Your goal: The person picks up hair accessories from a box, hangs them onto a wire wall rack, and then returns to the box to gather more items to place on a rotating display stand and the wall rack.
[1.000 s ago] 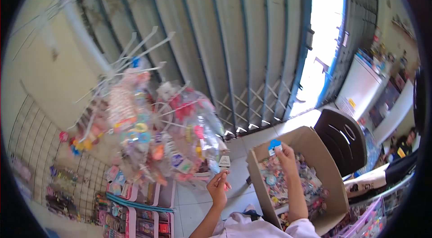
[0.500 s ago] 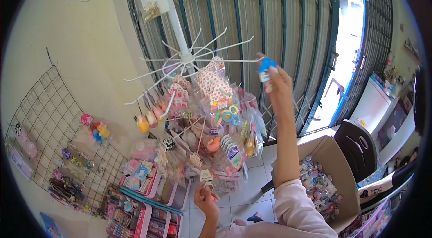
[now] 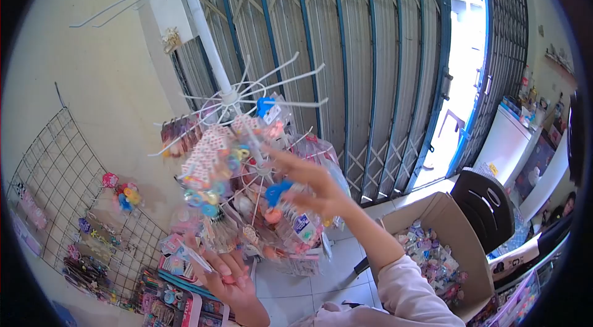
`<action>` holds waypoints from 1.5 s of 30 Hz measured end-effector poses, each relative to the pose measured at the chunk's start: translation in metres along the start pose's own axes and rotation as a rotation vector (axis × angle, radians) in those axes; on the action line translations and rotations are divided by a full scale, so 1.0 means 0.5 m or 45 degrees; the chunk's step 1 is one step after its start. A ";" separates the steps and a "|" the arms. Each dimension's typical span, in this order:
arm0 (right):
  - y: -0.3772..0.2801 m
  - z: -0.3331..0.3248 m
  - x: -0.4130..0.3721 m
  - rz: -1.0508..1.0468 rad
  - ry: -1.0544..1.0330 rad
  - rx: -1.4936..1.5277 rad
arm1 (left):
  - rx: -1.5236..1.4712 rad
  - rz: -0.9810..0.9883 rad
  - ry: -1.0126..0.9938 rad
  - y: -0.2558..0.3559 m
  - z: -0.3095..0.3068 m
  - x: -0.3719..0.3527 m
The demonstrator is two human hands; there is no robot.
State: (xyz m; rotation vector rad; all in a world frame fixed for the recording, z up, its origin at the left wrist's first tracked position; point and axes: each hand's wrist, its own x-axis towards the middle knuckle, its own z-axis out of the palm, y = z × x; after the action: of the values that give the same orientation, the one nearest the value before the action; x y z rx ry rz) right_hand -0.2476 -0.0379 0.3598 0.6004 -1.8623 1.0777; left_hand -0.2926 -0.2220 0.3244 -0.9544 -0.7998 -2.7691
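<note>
Rack [image 3: 210, 61]: white. Hanging packets [image 3: 207, 145]: white cards with red spotted print; rings inside are blue, yellow, green. Top packet [image 3: 267, 106]: bright blue header. Shutter [image 3: 346, 49]: grey slats, blue frame bars. Box [image 3: 454, 216]: brown cardboard. Chair [image 3: 485, 200]: black. Sleeve [image 3: 411, 293]: pale pink. Wall [image 3: 80, 80]: cream.

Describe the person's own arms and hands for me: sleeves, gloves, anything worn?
Both hands are bare, with no gloves. The right hand shows no ring or watch. Its forearm is uncovered up to a pale pink sleeve, loose and pushed back near the elbow. The left hand seems to have pinkish painted nails. Only its wrist is in view, with no sleeve or band visible.
</note>
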 end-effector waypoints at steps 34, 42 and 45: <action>0.094 -0.224 0.069 0.581 0.633 0.331 | 0.661 -0.298 -0.737 -0.127 0.176 0.137; 0.102 -0.206 0.078 0.818 0.459 0.131 | 0.579 -0.379 -0.713 -0.128 0.154 0.138; 0.144 -0.179 0.098 0.883 0.359 0.113 | 0.526 -0.383 -0.611 -0.122 0.142 0.123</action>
State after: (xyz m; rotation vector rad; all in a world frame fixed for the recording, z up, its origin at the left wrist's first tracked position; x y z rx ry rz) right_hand -0.2853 0.0764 0.3919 -0.1804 -1.8085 1.5967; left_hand -0.3189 -0.1292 0.3813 -1.5246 -1.6269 -2.4433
